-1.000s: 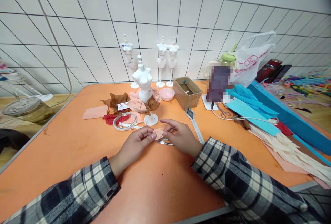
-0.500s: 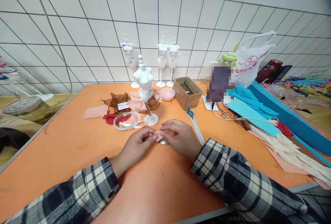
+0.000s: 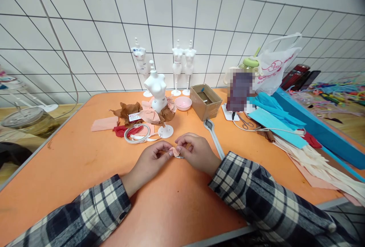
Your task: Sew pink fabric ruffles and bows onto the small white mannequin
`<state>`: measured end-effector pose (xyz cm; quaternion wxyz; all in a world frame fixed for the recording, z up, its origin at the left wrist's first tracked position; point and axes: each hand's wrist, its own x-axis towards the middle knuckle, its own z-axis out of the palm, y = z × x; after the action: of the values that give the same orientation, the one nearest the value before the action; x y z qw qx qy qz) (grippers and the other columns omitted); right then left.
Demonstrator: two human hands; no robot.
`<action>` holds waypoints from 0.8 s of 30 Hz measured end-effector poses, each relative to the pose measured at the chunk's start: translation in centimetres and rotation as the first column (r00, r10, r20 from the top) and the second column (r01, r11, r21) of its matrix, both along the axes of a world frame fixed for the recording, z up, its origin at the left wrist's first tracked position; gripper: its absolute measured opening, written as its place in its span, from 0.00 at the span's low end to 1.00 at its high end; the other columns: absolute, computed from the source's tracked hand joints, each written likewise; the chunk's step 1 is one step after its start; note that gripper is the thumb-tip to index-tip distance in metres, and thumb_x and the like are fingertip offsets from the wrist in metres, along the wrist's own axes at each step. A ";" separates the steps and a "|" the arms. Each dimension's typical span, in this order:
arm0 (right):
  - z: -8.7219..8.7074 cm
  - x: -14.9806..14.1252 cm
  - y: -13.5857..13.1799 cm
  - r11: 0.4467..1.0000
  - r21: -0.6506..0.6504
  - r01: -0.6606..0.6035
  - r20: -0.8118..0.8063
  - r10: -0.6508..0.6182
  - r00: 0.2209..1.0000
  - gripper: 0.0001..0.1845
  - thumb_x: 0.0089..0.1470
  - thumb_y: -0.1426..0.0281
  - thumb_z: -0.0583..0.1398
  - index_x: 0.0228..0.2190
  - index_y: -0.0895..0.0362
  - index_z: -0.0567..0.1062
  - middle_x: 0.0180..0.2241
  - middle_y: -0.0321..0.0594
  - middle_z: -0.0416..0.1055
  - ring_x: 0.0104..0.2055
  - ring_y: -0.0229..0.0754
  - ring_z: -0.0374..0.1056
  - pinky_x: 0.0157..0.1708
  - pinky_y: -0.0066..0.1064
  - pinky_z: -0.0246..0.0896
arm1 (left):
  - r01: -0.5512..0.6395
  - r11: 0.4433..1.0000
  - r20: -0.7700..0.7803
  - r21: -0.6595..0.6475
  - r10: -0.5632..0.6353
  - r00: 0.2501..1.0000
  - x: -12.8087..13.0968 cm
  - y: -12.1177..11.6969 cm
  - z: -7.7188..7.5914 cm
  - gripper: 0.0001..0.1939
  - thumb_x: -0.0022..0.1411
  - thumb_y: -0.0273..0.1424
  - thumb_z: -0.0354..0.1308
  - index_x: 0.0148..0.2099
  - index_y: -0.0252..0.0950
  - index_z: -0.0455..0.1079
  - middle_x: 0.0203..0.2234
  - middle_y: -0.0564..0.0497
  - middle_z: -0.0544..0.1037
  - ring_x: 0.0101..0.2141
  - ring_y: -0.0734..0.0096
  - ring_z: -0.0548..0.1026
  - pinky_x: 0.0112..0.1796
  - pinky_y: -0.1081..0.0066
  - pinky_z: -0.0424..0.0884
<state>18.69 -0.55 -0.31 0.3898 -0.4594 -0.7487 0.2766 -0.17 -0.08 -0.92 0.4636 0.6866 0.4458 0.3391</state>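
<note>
Between my fingertips is a small piece of pink crepe paper [image 3: 175, 151], creased and bunched. My left hand [image 3: 155, 159] pinches its left side, and my right hand [image 3: 196, 151] pinches it from the right. Under the right fingers a small shiny object [image 3: 180, 157] lies on the table, mostly covered, its kind unclear. Just beyond my hands a white mini dress-form [image 3: 155, 87] stands upright, with pink and brown crinkled paper [image 3: 151, 115] around its lower part. A roll of white tape [image 3: 137, 133] rests left of its base.
A cardboard box [image 3: 205, 102], pink bowl [image 3: 183, 103] and grey long-handled tool [image 3: 214, 136] lie beyond my hands. Scissors [image 3: 245, 124], blue paper [image 3: 278, 127] and cream strips [image 3: 310, 159] are on the right. More dress-forms [image 3: 177, 62] stand along the tiled wall.
My right fingers have curled in closer, and the pink paper looks smaller and more folded between my fingertips. The whole view has shifted slightly.
</note>
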 end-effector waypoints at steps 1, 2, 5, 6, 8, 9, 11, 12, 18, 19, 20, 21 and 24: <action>0.0 0.1 0.1 0.999 -0.048 -0.004 -0.021 0.003 1.000 0.03 0.54 0.72 0.59 0.29 0.57 0.73 0.36 0.39 0.75 0.33 0.36 0.69 0.31 0.26 0.62 | 0.006 1.000 0.002 -0.004 -0.006 1.000 0.0 0.0 0.0 0.11 0.60 0.39 0.58 0.36 0.35 0.72 0.32 0.49 0.78 0.35 0.67 0.75 0.38 0.70 0.70; 0.0 0.1 0.1 0.996 -0.092 -0.003 -0.046 -0.001 0.999 0.04 0.55 0.72 0.57 0.30 0.57 0.73 0.35 0.38 0.75 0.32 0.35 0.69 0.30 0.25 0.62 | 0.013 1.000 0.011 -0.012 -0.013 1.000 0.0 -0.1 0.0 0.11 0.60 0.38 0.58 0.37 0.35 0.72 0.32 0.49 0.78 0.35 0.67 0.75 0.38 0.69 0.70; 0.2 0.1 0.0 0.990 -0.140 0.011 -0.110 -0.027 0.994 0.06 0.56 0.68 0.58 0.35 0.56 0.73 0.36 0.37 0.76 0.32 0.35 0.70 0.31 0.25 0.63 | 0.021 0.999 0.032 -0.029 -0.020 0.999 0.0 -0.2 0.0 0.10 0.60 0.38 0.58 0.37 0.36 0.71 0.32 0.49 0.79 0.35 0.66 0.75 0.37 0.69 0.71; 0.3 0.0 0.0 0.992 -0.122 0.011 -0.108 -0.024 0.994 0.09 0.54 0.66 0.59 0.37 0.56 0.74 0.35 0.37 0.76 0.34 0.36 0.71 0.31 0.26 0.63 | 0.017 0.999 0.033 -0.027 -0.016 0.999 0.0 -0.2 0.0 0.10 0.59 0.38 0.58 0.37 0.36 0.71 0.31 0.49 0.78 0.34 0.66 0.75 0.37 0.70 0.71; 0.3 -0.2 -0.1 0.997 -0.071 0.004 -0.065 -0.008 0.998 0.10 0.51 0.65 0.63 0.36 0.55 0.76 0.33 0.37 0.77 0.35 0.38 0.71 0.33 0.27 0.63 | 0.006 1.000 0.030 -0.022 -0.006 1.000 0.1 -0.2 0.0 0.10 0.59 0.38 0.59 0.36 0.36 0.72 0.30 0.50 0.78 0.32 0.67 0.75 0.35 0.70 0.71; 0.3 -0.3 -0.1 0.999 -0.054 0.001 -0.040 -0.004 0.999 0.08 0.50 0.65 0.64 0.33 0.55 0.77 0.32 0.37 0.77 0.34 0.38 0.71 0.33 0.27 0.63 | 0.006 1.000 0.032 -0.022 -0.005 0.999 0.1 -0.2 -0.1 0.11 0.58 0.39 0.59 0.36 0.36 0.72 0.29 0.50 0.78 0.32 0.67 0.75 0.36 0.70 0.71; 0.1 -0.5 0.0 0.999 -0.047 0.007 -0.012 -0.007 1.000 0.05 0.51 0.66 0.64 0.29 0.54 0.78 0.29 0.36 0.77 0.32 0.38 0.70 0.32 0.27 0.62 | 0.013 0.999 0.035 -0.032 -0.012 0.999 0.1 -0.2 -0.1 0.11 0.58 0.40 0.59 0.36 0.36 0.72 0.30 0.50 0.78 0.32 0.67 0.75 0.36 0.70 0.71; 0.0 -0.5 0.0 0.998 -0.055 0.011 -0.017 -0.012 1.000 0.05 0.51 0.67 0.63 0.29 0.54 0.79 0.29 0.36 0.77 0.31 0.37 0.70 0.31 0.27 0.62 | 0.021 0.999 0.031 -0.036 -0.019 0.999 0.1 -0.2 -0.2 0.12 0.58 0.40 0.59 0.36 0.36 0.72 0.30 0.50 0.78 0.32 0.67 0.75 0.36 0.70 0.71; 1.3 0.0 0.3 0.993 -0.117 -0.002 -0.138 -0.014 0.990 0.06 0.52 0.69 0.62 0.28 0.56 0.80 0.28 0.37 0.77 0.29 0.37 0.70 0.31 0.26 0.63 | 0.024 1.000 -0.016 0.014 -0.023 1.000 -0.4 -0.2 0.3 0.12 0.59 0.40 0.59 0.39 0.36 0.72 0.32 0.49 0.78 0.33 0.66 0.74 0.36 0.70 0.69; 2.2 0.2 0.3 0.994 -0.104 0.012 -0.163 -0.029 0.986 0.06 0.53 0.69 0.62 0.29 0.56 0.80 0.29 0.38 0.77 0.31 0.37 0.71 0.32 0.27 0.63 | -0.003 0.998 -0.016 0.058 0.004 1.000 -0.8 0.0 0.4 0.12 0.59 0.39 0.59 0.40 0.36 0.71 0.32 0.49 0.77 0.33 0.67 0.74 0.35 0.71 0.68; 3.3 0.3 0.3 0.997 -0.073 0.040 -0.183 -0.053 0.982 0.06 0.53 0.69 0.62 0.29 0.56 0.80 0.30 0.38 0.77 0.32 0.38 0.71 0.33 0.27 0.64 | -0.051 0.992 -0.012 0.119 0.053 0.999 -1.2 0.4 0.5 0.11 0.60 0.39 0.58 0.40 0.36 0.70 0.32 0.50 0.76 0.33 0.68 0.73 0.34 0.72 0.67; 4.4 0.3 0.3 0.998 -0.030 0.063 -0.174 -0.067 0.982 0.06 0.53 0.68 0.62 0.29 0.56 0.80 0.30 0.38 0.77 0.32 0.38 0.70 0.33 0.28 0.63 | -0.120 0.975 -0.004 0.185 0.123 0.992 -1.7 0.9 0.7 0.10 0.61 0.38 0.57 0.39 0.37 0.70 0.31 0.51 0.75 0.31 0.69 0.71 0.33 0.72 0.66; 7.5 0.0 0.8 0.999 0.011 0.037 -0.161 -0.034 0.986 0.12 0.51 0.68 0.64 0.40 0.53 0.78 0.28 0.34 0.76 0.26 0.35 0.66 0.28 0.27 0.60 | -0.371 0.868 0.085 0.329 0.364 0.927 -3.1 3.3 0.7 0.09 0.60 0.37 0.57 0.36 0.37 0.65 0.27 0.54 0.70 0.29 0.71 0.69 0.32 0.74 0.65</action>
<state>18.68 0.25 7.16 0.4569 -0.4461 -0.7085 0.3003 -3.27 3.20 -0.18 0.2696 0.6552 0.4985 0.4995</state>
